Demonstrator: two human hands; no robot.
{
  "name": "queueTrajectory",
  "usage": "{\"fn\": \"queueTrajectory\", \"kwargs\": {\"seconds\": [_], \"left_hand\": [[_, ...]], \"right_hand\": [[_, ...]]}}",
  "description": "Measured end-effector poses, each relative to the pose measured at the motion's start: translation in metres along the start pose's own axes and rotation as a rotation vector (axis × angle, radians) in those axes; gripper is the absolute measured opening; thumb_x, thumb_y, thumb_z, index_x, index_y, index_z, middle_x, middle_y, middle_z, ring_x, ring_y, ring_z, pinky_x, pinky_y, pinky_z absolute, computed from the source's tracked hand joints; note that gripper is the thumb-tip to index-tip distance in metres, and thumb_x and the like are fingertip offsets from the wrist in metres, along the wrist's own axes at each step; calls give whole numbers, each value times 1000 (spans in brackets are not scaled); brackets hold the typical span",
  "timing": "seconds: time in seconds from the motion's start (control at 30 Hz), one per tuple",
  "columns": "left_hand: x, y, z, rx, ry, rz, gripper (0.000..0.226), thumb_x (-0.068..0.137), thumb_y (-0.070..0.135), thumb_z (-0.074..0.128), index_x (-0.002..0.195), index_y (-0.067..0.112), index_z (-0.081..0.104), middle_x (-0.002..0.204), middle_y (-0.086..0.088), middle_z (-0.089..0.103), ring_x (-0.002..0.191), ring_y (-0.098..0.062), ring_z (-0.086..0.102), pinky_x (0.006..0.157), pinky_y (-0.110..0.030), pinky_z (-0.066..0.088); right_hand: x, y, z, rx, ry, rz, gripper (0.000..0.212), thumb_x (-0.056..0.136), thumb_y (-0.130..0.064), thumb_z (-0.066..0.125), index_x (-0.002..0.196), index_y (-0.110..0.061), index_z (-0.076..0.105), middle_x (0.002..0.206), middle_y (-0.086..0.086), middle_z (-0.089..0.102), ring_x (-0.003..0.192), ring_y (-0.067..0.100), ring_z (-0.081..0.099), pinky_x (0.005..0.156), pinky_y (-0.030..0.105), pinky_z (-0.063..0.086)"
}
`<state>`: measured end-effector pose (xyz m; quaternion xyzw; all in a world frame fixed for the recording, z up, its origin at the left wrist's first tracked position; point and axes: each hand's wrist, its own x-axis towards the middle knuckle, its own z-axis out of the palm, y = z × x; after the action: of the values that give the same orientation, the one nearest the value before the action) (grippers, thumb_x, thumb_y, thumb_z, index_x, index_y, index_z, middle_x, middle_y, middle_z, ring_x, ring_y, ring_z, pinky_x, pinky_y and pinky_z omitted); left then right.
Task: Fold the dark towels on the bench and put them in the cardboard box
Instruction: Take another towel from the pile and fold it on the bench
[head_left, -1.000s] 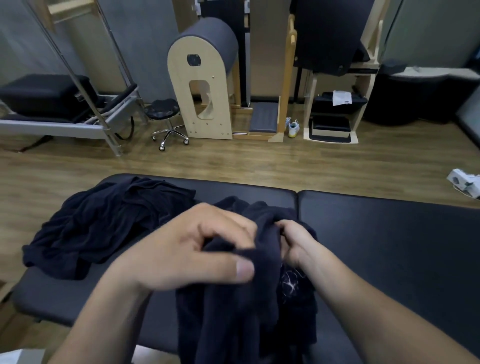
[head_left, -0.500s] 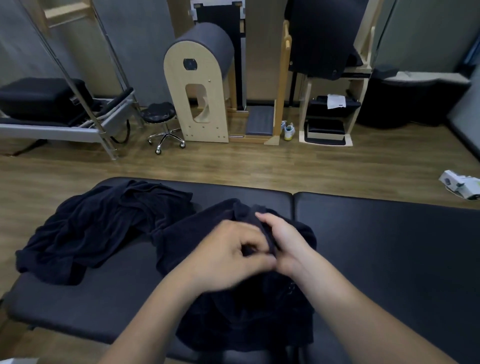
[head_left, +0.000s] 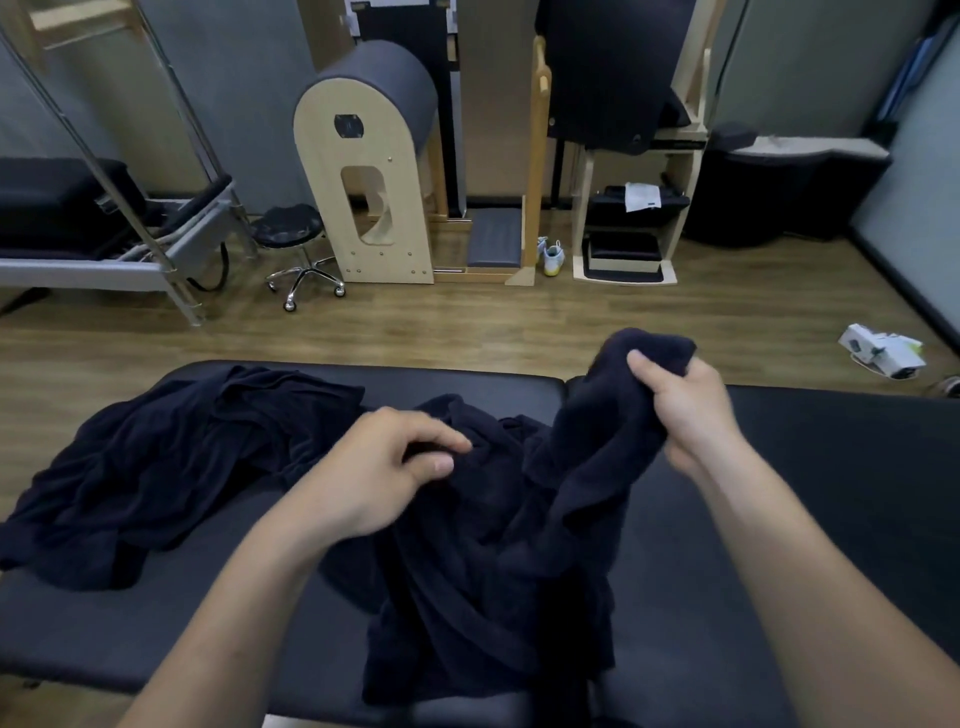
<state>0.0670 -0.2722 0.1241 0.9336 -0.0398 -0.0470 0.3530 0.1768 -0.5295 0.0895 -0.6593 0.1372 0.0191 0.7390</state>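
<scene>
A dark navy towel lies bunched in the middle of the black padded bench and hangs over its near edge. My right hand grips one end of it, lifted above the bench to the right. My left hand pinches a fold of the same towel lower down, near its middle. A second dark towel lies crumpled on the bench's left part. No cardboard box is in view.
Beyond the bench is wooden floor with a wooden ladder barrel, a black rolling stool, a metal-framed reformer at left and a wooden chair unit. Small white boxes lie on the floor at right.
My hands were close together on the towel; now my right hand has pulled one end up and to the right, while my left hand stays low on the towel.
</scene>
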Motion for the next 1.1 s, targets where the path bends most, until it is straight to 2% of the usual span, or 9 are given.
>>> {"fn": "queueTrajectory", "kwargs": {"seconds": [0.1, 0.23, 0.3, 0.47, 0.63, 0.83, 0.93, 1.03, 1.1], "left_hand": [[5, 9, 3, -229, 98, 75, 28, 96, 2, 56, 82, 22, 69, 73, 21, 63, 69, 2, 55, 69, -9, 37], [12, 16, 15, -669, 115, 55, 20, 98, 12, 44, 83, 10, 57, 68, -4, 58, 66, -16, 49, 64, -22, 41], [15, 18, 23, -760, 127, 37, 20, 98, 16, 42, 84, 14, 55, 61, -3, 57, 63, -19, 49, 64, -28, 42], [23, 15, 37, -616, 205, -9, 17, 97, 3, 54, 94, 19, 62, 64, 12, 58, 59, -4, 50, 66, -23, 41], [18, 8, 31, -503, 167, 10, 19, 92, 1, 63, 98, 19, 68, 85, 5, 75, 86, -7, 69, 85, -26, 51], [18, -3, 20, -147, 147, -52, 26, 80, 15, 80, 101, 30, 72, 96, 18, 73, 100, 1, 64, 98, -24, 45], [19, -7, 14, -55, 197, -125, 25, 78, 17, 82, 97, 30, 75, 110, 16, 68, 108, -6, 60, 97, -20, 40], [19, -4, 11, -180, 287, -85, 24, 83, 10, 76, 76, 32, 70, 88, 14, 71, 91, -7, 65, 88, -27, 48], [18, 8, 14, -447, 245, -12, 24, 90, 3, 66, 78, 23, 66, 74, 14, 67, 72, -4, 60, 74, -23, 47]], "right_hand": [[-12, -16, 0, -149, -130, -120, 5, 94, -22, 63, 96, -19, 67, 89, -1, 73, 78, 7, 70, 66, 24, 55], [-35, -17, 17, -323, -256, -257, 11, 94, -22, 63, 85, -19, 67, 75, -9, 69, 67, 1, 63, 62, 21, 50], [-51, -15, 28, -317, -351, -305, 11, 93, -15, 65, 85, -20, 68, 72, -14, 69, 67, -4, 61, 62, 14, 47], [-81, 7, 48, -261, -548, -308, 10, 93, -12, 64, 88, -20, 68, 76, -9, 68, 72, 3, 60, 68, 23, 48], [-82, 12, 43, -255, -499, -241, 12, 96, -14, 59, 89, -20, 67, 73, -8, 70, 67, 3, 62, 63, 21, 47], [-65, 10, 31, -371, -287, -227, 9, 94, -19, 62, 86, -23, 63, 76, -1, 74, 70, 16, 70, 68, 38, 56], [-54, -3, 22, -148, -201, -193, 13, 96, -9, 58, 90, -18, 66, 80, -2, 74, 73, 12, 69, 65, 27, 56], [-46, -14, 18, -115, -189, -231, 15, 96, -7, 58, 95, -18, 69, 81, -4, 75, 73, 8, 69, 62, 20, 54], [-47, -13, 23, -120, -233, -216, 14, 95, -7, 60, 95, -17, 70, 81, -2, 75, 72, 9, 70, 61, 21, 54]]}}
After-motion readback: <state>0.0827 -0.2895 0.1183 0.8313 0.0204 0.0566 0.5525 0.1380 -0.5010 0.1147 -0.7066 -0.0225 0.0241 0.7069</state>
